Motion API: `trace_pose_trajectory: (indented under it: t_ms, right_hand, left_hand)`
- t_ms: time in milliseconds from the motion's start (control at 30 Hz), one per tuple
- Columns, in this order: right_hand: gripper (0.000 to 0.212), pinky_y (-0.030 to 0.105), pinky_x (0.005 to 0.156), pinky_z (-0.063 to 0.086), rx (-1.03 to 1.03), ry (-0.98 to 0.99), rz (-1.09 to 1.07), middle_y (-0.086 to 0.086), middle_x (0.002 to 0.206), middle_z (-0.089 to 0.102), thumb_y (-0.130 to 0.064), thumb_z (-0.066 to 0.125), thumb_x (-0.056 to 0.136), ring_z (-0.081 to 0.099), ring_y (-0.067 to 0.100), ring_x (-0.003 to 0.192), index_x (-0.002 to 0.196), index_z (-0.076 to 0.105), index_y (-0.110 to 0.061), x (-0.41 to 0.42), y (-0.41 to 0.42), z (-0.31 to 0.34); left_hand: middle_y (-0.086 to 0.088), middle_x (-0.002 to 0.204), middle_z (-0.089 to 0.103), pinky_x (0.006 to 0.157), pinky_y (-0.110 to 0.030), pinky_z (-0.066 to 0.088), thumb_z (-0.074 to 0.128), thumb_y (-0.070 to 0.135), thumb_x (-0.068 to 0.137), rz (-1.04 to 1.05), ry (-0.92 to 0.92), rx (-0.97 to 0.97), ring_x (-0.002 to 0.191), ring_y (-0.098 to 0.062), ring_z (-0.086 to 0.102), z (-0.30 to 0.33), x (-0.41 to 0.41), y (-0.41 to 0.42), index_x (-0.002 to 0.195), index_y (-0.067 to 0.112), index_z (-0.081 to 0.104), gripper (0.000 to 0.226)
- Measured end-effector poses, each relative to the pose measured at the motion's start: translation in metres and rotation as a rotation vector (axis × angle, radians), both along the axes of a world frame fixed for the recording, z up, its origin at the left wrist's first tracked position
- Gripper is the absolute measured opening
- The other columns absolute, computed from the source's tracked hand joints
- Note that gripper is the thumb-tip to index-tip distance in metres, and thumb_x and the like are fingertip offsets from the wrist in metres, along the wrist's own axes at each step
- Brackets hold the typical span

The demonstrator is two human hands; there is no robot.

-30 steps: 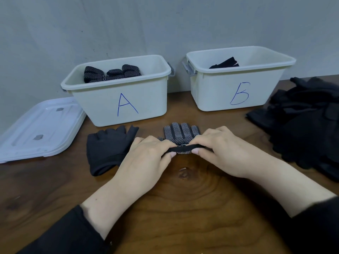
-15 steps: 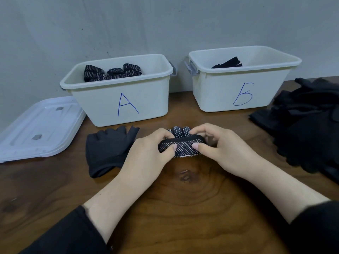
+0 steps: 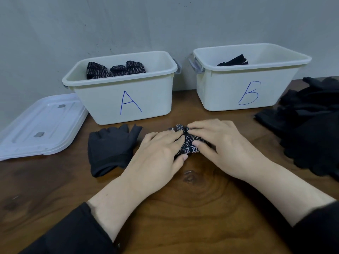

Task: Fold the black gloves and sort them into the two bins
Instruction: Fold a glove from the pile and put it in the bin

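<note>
A black glove with white dots lies folded on the wooden table in front of the two bins. My left hand and my right hand both press down on it with flattened fingers, and only its fingertips and a patterned cuff strip show between them. White bin A stands behind on the left and holds several folded dotted gloves. White bin B on the right holds a plain black glove. A plain black fingerless glove lies flat just left of my left hand.
A heap of black gloves covers the table's right side. A white bin lid lies at the far left beside bin A. A grey wall stands right behind the bins.
The cuff of the dotted glove was lifted and folded over towards its fingers. My hands went from pinching the cuff to lying flat on the folded glove.
</note>
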State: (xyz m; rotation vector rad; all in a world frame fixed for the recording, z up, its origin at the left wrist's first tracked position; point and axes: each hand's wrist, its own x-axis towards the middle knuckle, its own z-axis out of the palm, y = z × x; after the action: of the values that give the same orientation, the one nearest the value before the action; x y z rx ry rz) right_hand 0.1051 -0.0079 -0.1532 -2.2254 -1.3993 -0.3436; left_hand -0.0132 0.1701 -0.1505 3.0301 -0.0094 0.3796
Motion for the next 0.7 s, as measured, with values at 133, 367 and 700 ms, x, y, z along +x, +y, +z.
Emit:
trace_pose_trajectory:
  t_ms: [133,367,700]
  right_hand:
    - [0.054,0.033,0.117,0.024,-0.249,0.067,0.02,-0.02,0.154,0.043,-0.05,0.053,0.099,0.032,-0.003,0.144,0.15,0.046,-0.033,0.002,-0.004,-0.002]
    - [0.049,0.025,0.107,0.022,-0.147,0.123,-0.01,-0.026,0.14,0.055,-0.043,0.066,0.093,0.04,-0.007,0.132,0.141,0.055,-0.039,0.011,-0.002,-0.008]
    - [0.02,0.03,0.109,0.027,-0.082,0.142,-0.009,-0.021,0.111,0.062,-0.035,0.054,0.102,0.046,0.001,0.113,0.121,0.059,-0.04,0.002,-0.007,0.003]
  left_hand:
    - [0.009,0.159,0.032,0.118,-0.033,0.02,0.033,0.05,0.103,0.017,0.058,-0.003,0.146,-0.008,0.027,0.0,0.001,0.002,0.154,0.024,0.034,0.058]
    - [0.013,0.157,0.036,0.112,-0.032,0.023,0.04,0.047,0.102,0.1,0.014,-0.007,0.142,-0.009,0.031,-0.001,-0.004,0.003,0.154,0.027,0.033,0.056]
    - [0.016,0.111,0.062,0.097,-0.031,0.035,0.045,0.039,0.1,0.074,-0.092,-0.137,0.107,-0.01,0.051,0.004,-0.008,0.003,0.127,0.033,0.053,0.029]
